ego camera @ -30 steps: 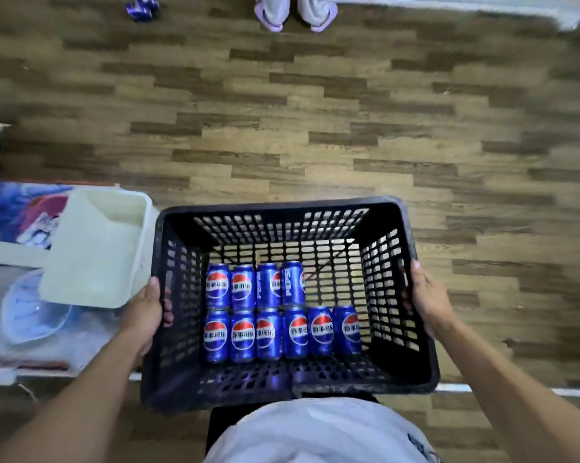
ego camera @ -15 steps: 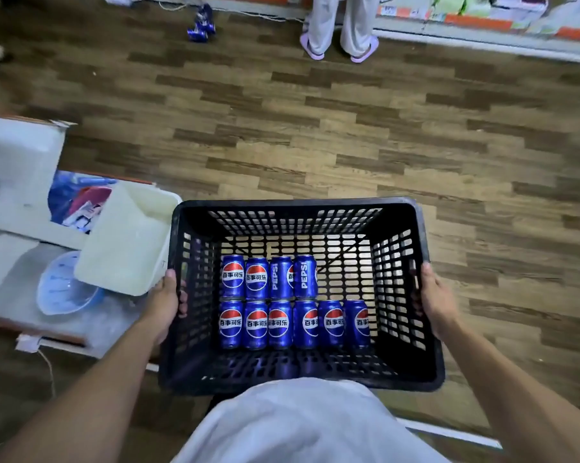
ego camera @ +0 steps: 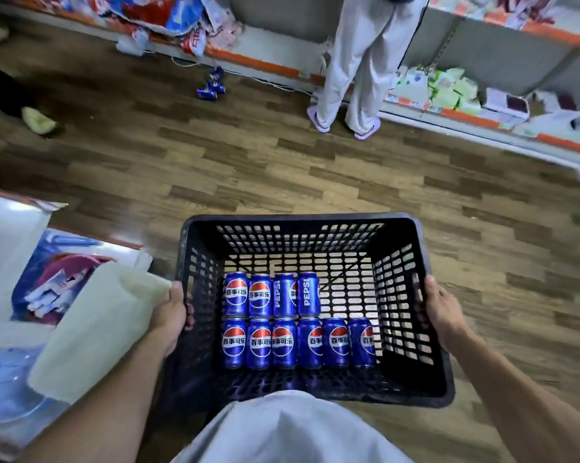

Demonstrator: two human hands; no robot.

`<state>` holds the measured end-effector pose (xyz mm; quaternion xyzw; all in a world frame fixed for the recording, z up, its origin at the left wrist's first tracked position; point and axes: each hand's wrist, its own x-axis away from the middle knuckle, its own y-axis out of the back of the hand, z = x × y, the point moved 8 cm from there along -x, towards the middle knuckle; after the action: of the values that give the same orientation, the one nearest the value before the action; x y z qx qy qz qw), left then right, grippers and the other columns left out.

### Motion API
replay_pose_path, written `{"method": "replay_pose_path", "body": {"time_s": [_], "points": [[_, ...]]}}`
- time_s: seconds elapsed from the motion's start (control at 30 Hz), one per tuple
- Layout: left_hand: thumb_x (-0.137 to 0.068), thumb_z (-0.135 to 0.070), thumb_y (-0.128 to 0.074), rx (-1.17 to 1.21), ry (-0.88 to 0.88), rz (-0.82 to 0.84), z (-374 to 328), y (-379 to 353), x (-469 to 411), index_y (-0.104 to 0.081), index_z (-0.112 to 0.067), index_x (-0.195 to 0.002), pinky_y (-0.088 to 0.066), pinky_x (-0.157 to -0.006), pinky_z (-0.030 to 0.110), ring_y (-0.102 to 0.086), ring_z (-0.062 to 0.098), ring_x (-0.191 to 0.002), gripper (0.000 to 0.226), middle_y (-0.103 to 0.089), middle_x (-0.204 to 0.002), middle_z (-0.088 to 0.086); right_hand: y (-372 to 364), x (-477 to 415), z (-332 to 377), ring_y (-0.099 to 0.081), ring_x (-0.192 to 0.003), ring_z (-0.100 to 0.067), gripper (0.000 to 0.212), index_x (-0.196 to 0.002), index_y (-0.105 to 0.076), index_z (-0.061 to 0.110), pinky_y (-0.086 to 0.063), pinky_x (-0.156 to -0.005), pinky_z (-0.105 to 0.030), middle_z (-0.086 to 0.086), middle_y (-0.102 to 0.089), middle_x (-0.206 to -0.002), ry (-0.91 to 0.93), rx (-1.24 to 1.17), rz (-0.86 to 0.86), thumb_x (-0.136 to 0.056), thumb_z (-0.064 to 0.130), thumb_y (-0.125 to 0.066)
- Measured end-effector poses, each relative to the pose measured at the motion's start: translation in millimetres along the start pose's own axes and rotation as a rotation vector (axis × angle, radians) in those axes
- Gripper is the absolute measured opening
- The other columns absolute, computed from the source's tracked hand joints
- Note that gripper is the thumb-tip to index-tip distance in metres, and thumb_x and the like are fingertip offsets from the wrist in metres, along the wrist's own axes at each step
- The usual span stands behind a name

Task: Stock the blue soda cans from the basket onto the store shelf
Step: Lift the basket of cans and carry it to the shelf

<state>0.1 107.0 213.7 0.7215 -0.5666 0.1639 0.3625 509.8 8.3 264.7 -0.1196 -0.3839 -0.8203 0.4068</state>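
Observation:
A black perforated plastic basket (ego camera: 302, 219) hangs in front of my body above the wood floor. Several blue soda cans (ego camera: 283, 342) lie on their sides in two rows on its bottom, toward the left and near side. My left hand (ego camera: 170, 314) grips the basket's left wall, thumb outside and fingers through the holes. My right hand (ego camera: 440, 307) grips the right wall. A store shelf (ego camera: 482, 118) with an orange edge strip runs along the far side of the aisle.
A person in light trousers and lilac slippers (ego camera: 355, 75) stands at the far shelf. Two blue cans (ego camera: 211, 85) lie on the floor by the shelf base. At my left are a pale plastic tub (ego camera: 91, 332) and a low display with packets (ego camera: 54, 279).
My view has tilted up, so the far shelf and the standing person's legs now show. The basket stays held in both hands; the cans have not shifted.

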Motion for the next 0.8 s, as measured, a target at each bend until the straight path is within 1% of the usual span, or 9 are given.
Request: {"method": "replay_pose_path", "body": {"time_s": [0.07, 0.13, 0.23, 0.43, 0.57, 0.6, 0.63, 0.73, 0.8], "points": [[-0.1, -0.044, -0.028, -0.011, -0.01, -0.011, -41.6, 1.8, -33.2, -0.05, -0.012, -0.077, -0.033, -0.047, 0.028, -0.041, 0.021, -0.047, 0.046, -0.048, -0.06, 0.009, -15.9, -19.5, 47.8, -0.047, -0.051, -0.019, 0.05, -0.098, -0.065, 0.015, -0.038, -0.049, -0.024, -0.006, -0.055, -0.063, 0.032, 0.006, -0.027, -0.097, 0.054, -0.034], [-0.1, -0.044, -0.028, 0.0, -0.01, -0.035, -71.9, 11.1, -60.9, -0.051, -0.01, -0.081, -0.035, -0.047, 0.028, -0.043, 0.022, -0.048, 0.046, -0.05, -0.06, 0.009, -35.4, -42.1, 87.8, -0.047, -0.049, -0.02, 0.056, -0.088, -0.066, 0.014, -0.039, -0.05, -0.026, -0.007, -0.054, -0.062, 0.033, 0.037, -0.035, -0.094, 0.059, -0.033], [-0.1, -0.045, -0.027, 0.022, -0.006, -0.023, -107.3, 21.6, -94.0, -0.051, -0.008, -0.085, -0.038, -0.05, 0.03, -0.045, 0.023, -0.05, 0.047, -0.052, -0.062, 0.01, -65.4, -66.3, 139.8, -0.041, -0.044, -0.018, 0.052, -0.074, -0.059, 0.017, -0.036, -0.047, -0.025, -0.007, -0.049, -0.056, 0.044, 0.046, -0.003, -0.096, 0.056, -0.032], [-0.1, -0.045, -0.027, 0.072, 0.05, -0.132, -165.9, 41.1, -163.9, -0.052, -0.005, -0.09, -0.041, -0.05, 0.032, -0.048, 0.024, -0.052, 0.048, -0.055, -0.066, 0.013, -141.5, -145.5, 250.8, -0.046, -0.046, -0.02, 0.058, -0.103, -0.066, 0.012, -0.038, -0.044, -0.023, -0.006, -0.053, -0.059, 0.122, 0.153, 0.086, -0.095, 0.058, -0.031], [-0.1, -0.043, -0.03, 0.182, 0.106, -0.257, -183.6, 52.4, -202.3, -0.055, -0.001, -0.092, -0.039, -0.05, 0.031, -0.046, 0.024, -0.05, 0.049, -0.053, -0.063, 0.013, -209.9, -208.9, 318.6, -0.049, -0.057, -0.021, 0.084, -0.097, -0.065, 0.016, -0.047, -0.055, -0.037, -0.008, -0.055, -0.066, 0.198, 0.245, 0.2, -0.074, 0.086, -0.024], [-0.101, -0.041, -0.03, 0.202, 0.1, -0.273, -192.5, 51.1, -212.2, -0.054, -0.001, -0.092, -0.038, -0.05, 0.03, -0.046, 0.024, -0.051, 0.048, -0.051, -0.063, 0.012, -227.5, -226.6, 340.7, -0.05, -0.058, -0.022, 0.087, -0.094, -0.064, 0.016, -0.046, -0.056, -0.036, -0.008, -0.056, -0.067, 0.234, 0.259, 0.224, -0.071, 0.089, -0.023], [-0.101, -0.039, -0.03, 0.217, 0.097, -0.281, -200.2, 48.6, -223.3, -0.053, -0.002, -0.093, -0.038, -0.051, 0.029, -0.045, 0.023, -0.052, 0.045, -0.05, -0.064, 0.012, -244.4, -241.2, 366.2, -0.054, -0.061, -0.024, 0.082, -0.094, -0.064, 0.014, -0.047, -0.059, -0.034, -0.009, -0.06, -0.071, 0.246, 0.278, 0.255, -0.077, 0.083, -0.023], [-0.101, -0.041, -0.029, 0.294, 0.129, -0.343, -217.9, 39.4, -254.2, -0.054, -0.006, -0.093, -0.038, -0.053, 0.027, -0.045, 0.023, -0.053, 0.043, -0.051, -0.065, 0.011, -292.2, -289.7, 435.7, -0.059, -0.086, -0.027, 0.059, -0.114, -0.059, 0.005, -0.048, -0.079, -0.034, -0.012, -0.064, -0.098, 0.27, 0.287, 0.331, -0.096, 0.055, -0.032], [-0.1, -0.046, -0.03, 0.291, 0.145, -0.396, -244.1, 42.1, -272.1, -0.057, -0.01, -0.09, -0.041, -0.06, 0.031, -0.049, 0.025, -0.057, 0.046, -0.055, -0.069, 0.014, -319.5, -317.7, 480.3, -0.058, -0.095, -0.026, 0.06, -0.12, -0.056, 0.003, -0.047, -0.088, -0.036, -0.014, -0.062, -0.108, 0.287, 0.308, 0.381, -0.097, 0.052, -0.033]]}}
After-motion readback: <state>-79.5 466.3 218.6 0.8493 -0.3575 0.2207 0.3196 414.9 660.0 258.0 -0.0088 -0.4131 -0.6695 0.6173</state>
